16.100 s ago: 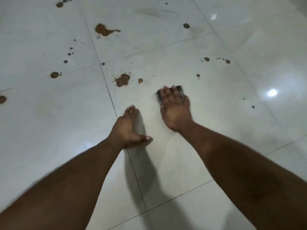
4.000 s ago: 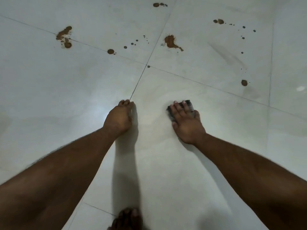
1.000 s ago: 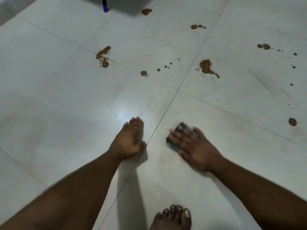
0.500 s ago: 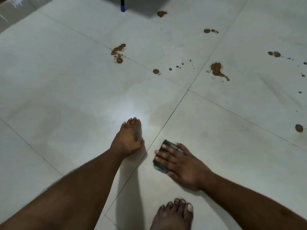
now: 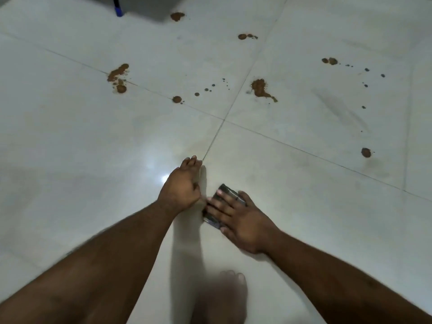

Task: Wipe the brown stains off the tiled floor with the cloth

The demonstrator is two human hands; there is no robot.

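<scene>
The right hand [image 5: 243, 220] lies flat on the tiled floor [image 5: 81, 160], fingers spread wide, pressing a small dark cloth [image 5: 225, 190] down under its palm and fingers. Only the far corner and the near edge of the cloth show past the fingers. The left hand [image 5: 181, 185] is braced on the floor just beside the cloth, on the side away from the right forearm; its fingers are together and stretched out, fingertips down on the tile, holding nothing. Its thumb side almost touches the right hand's fingertips.

A grout cross [image 5: 224, 119] lies beyond the cloth, and one of its lines runs down to the left hand's fingertips. The tile around the cloth looks clean and glossy, with a bright light glare [image 5: 164, 177] next to the left hand.

The brown stains all lie well beyond the cloth, past the grout cross: a long smear [image 5: 260, 88], a double blotch [image 5: 118, 78], a round spot [image 5: 177, 99] with a trail of small dots [image 5: 212, 86], and more spots farther off [image 5: 330, 61] [image 5: 243, 36] [image 5: 177, 16]. One round spot [image 5: 365, 152] sits far to the side of the cloth, beyond the right forearm. A blurred bare foot [image 5: 222, 298] stands nearer than the cloth, between the two forearms. A blue-tipped object [image 5: 118, 8] shows at the far edge.
</scene>
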